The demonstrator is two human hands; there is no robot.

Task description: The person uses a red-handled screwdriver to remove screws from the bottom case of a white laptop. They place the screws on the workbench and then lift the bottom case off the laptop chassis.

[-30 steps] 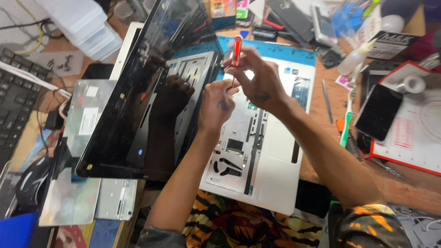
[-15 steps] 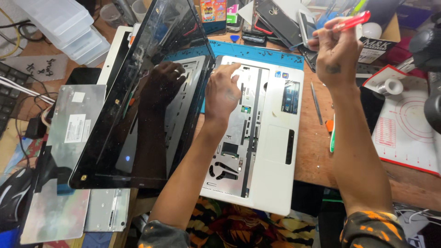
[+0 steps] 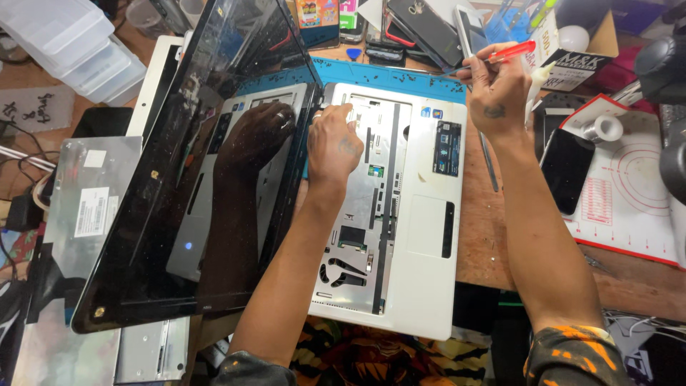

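A white laptop base [image 3: 421, 236] with its keyboard removed lies on a blue mat [image 3: 400, 73]. Its black screen [image 3: 193, 179] stands open on the left and mirrors my arm. My left hand [image 3: 334, 143] rests on the bare metal keyboard bay near the hinge, fingers curled at the top edge. Up and to the right, beyond the laptop's edge, my right hand [image 3: 494, 89] is raised and holds a red-handled screwdriver [image 3: 511, 51].
A black phone [image 3: 566, 170] and a white work mat with red lines [image 3: 629, 193] lie at the right. Clear plastic boxes [image 3: 78, 50] stand top left, a grey metal panel [image 3: 89, 207] lies left. Phones, a cardboard box and small tools crowd the back edge.
My right hand has carried the screwdriver from over the keyboard bay up and to the right, off the laptop. My left hand stayed on the bay near the hinge.
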